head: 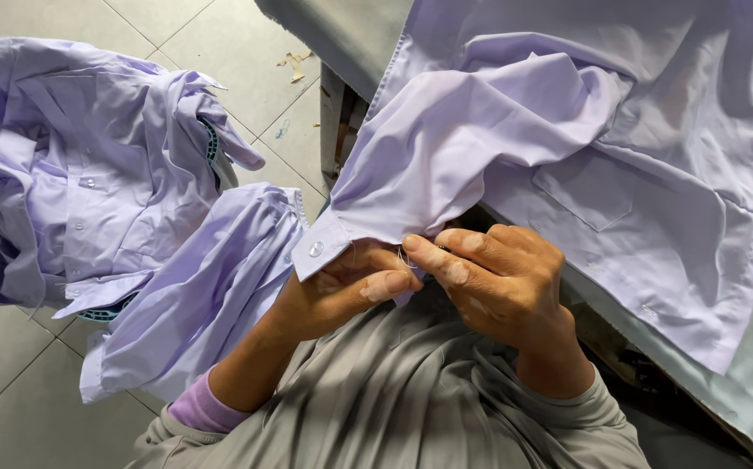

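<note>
We pinch the lilac cotton shirt's buttoned cuff [324,247] between left hand [342,291] and right hand [498,282], both clamped on it beside its white button [315,249], apparently mid-trimming threads.

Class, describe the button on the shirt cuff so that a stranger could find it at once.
Start at the lilac shirt spread over the table at right. Follow its sleeve down to the cuff above the left hand. The button is the small pale disc there, the only one beside the fingers.
</note>
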